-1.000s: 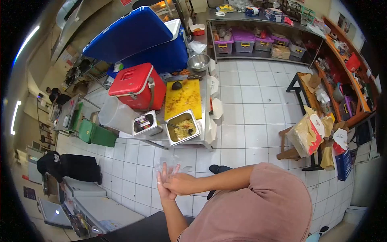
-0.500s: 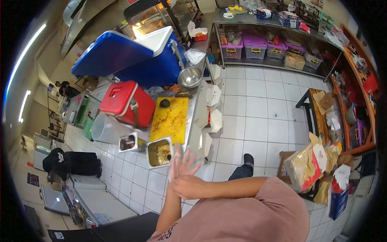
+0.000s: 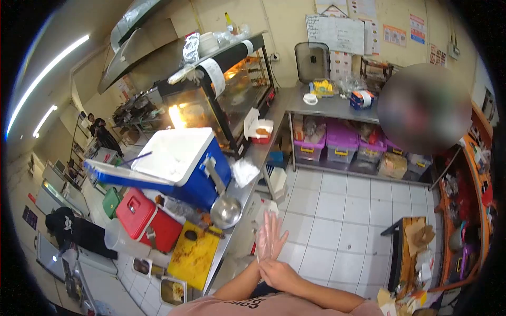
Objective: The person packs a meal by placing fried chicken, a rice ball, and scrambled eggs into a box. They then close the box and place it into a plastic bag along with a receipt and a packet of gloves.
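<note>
My left hand (image 3: 270, 237) wears a clear plastic glove, with its fingers stretched up and apart. It holds nothing. Closed at the left wrist is my bare right hand (image 3: 279, 275), pinching the cuff of the plastic glove. To the left of both hands is a yellow cutting board (image 3: 196, 255), stained with crumbs, bearing a dark round item (image 3: 191, 235). Beside the board are a metal pan (image 3: 173, 290) of pale shredded food and a smaller metal container (image 3: 141, 266). A steel bowl (image 3: 226, 211) sits near the counter edge, beyond the hands.
A blue cooler (image 3: 195, 163) with its lid tilted open and a red cooler (image 3: 150, 220) stand at left. Behind them is a lit display warmer (image 3: 232, 100). Purple-lidded bins (image 3: 341, 143) fill a low shelf. A wooden bench (image 3: 414, 258) stands right. Another person (image 3: 74, 231) bends at left.
The view has tilted up and shows more of the back wall and display warmer. Both hands have moved right across the view, the right still at the left wrist.
</note>
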The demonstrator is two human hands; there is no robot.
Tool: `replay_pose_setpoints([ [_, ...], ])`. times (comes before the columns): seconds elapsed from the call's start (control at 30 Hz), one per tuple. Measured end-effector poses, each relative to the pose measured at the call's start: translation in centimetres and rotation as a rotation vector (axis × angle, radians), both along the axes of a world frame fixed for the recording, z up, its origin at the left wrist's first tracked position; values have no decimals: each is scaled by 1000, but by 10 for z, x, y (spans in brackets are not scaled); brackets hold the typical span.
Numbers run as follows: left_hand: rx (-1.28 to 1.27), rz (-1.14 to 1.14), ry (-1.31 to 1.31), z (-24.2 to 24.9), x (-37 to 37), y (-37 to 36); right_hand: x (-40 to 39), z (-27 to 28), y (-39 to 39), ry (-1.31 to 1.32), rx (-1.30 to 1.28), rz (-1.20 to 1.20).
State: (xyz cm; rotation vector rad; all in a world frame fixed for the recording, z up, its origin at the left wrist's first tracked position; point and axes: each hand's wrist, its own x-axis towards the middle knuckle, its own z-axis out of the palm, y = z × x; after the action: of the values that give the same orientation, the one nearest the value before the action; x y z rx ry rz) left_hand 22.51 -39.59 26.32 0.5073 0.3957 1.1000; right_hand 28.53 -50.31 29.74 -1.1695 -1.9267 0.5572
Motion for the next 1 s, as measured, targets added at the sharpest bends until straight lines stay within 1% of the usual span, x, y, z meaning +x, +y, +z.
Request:
replay_pose_setpoints([
  [0.03,32,64,11,1,7,19,9,-2,22,-3,-1,19],
  [0.1,215,-50,181,-32,7,74,26,-17,69,36,-3,115],
  [0.13,301,-102,268,-38,8,100,33,-24,94,55,-9,166],
  [0.17,235,-93,224,-44,11,120,41,-29,121,32,1,220],
  [0.23,-34,-132,210,-52,20,159,55,-37,176,-7,-11,313],
  [0.27,-160,-154,192,-42,31,186,66,-37,208,-35,-12,357],
  [0.3,-264,-159,139,-34,43,204,74,-47,239,5,94,411],
  [0.33,-226,-226,233,-36,52,211,89,-55,241,11,-6,441],
  [0.37,-170,-301,332,-43,61,232,107,-36,264,19,-88,466],
  [0.4,-56,-384,439,-52,72,273,125,-21,302,14,-114,475],
  [0.43,136,-438,473,-53,82,300,141,-13,323,35,-170,485],
  [0.47,93,-389,428,-57,93,314,157,-6,335,61,-236,492],
  [0.5,51,-329,375,-39,112,328,172,2,349,77,-303,509],
  [0.53,0,-246,306,-29,130,342,186,11,366,116,-265,471],
  [0.6,87,-184,424,-44,156,366,217,34,404,146,-255,520],
  [0.67,142,-56,578,-82,167,381,253,83,442,234,-370,604],
  [0.7,179,-5,673,-105,177,389,274,93,465,241,-269,658],
  [0.73,237,26,783,-110,187,403,297,97,493,266,-140,693],
  [0.77,170,53,792,-113,199,414,321,88,515,209,-176,676],
  [0.83,49,88,803,-91,225,423,368,68,558,92,-232,627],
  [0.93,-25,108,822,-91,246,440,416,27,590,35,-598,512],
  [0.97,-90,182,809,-93,256,442,431,21,598,34,-652,566],
  [1.0,-154,250,793,-99,266,446,436,30,608,21,-649,620],
])
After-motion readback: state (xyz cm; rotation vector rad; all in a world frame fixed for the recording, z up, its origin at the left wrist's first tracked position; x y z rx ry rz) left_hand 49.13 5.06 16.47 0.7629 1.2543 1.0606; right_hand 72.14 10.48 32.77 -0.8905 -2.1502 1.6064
